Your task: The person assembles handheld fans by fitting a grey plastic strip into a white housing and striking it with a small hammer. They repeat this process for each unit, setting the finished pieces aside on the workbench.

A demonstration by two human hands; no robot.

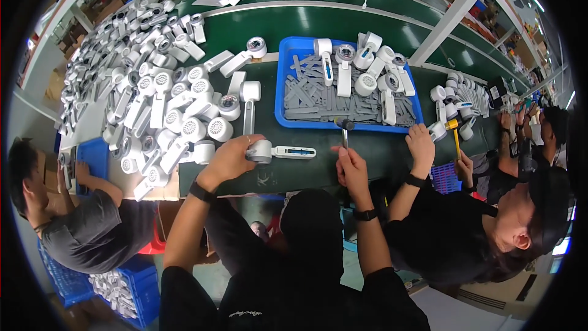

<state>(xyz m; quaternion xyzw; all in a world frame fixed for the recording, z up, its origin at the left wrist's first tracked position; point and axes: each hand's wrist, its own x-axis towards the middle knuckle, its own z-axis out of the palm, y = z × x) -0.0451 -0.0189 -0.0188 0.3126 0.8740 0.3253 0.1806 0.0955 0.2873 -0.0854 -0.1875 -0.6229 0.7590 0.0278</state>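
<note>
Your left hand (229, 158) is closed over the round head of a white handheld fan (275, 151), pinning it flat on the green desk (294, 171) with its handle pointing toward your right. Your right hand (350, 168) is clamped around the handle of a small mallet (345, 129), held upright with its dark head raised just above the near edge of the blue tray (288, 86). That tray holds grey strips and several more white fans. A large heap of white fan bodies (159, 98) lies to your left. A co-worker's hand (421, 143) rests on the desk just right of the tray.
</note>
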